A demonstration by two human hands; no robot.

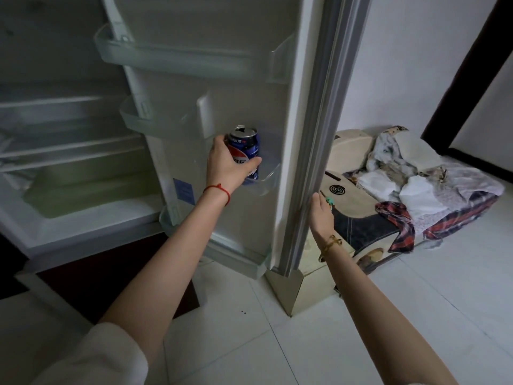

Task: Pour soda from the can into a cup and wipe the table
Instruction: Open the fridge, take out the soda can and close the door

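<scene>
Head view: left hand (224, 165) grips upright can (245, 151).

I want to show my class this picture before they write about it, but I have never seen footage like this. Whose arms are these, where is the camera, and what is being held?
There is no machine here. A person wears a wide-angle camera on the head, looking forward and down, so you see their own two bare arms. The left hand, with a red string at the wrist, grips a blue metal soda can standing in a clear plastic shelf inside the open white fridge door. The right hand touches the door's grey edge; its fingers are hidden. A pile of cloths lies on the white tiled floor.
</scene>
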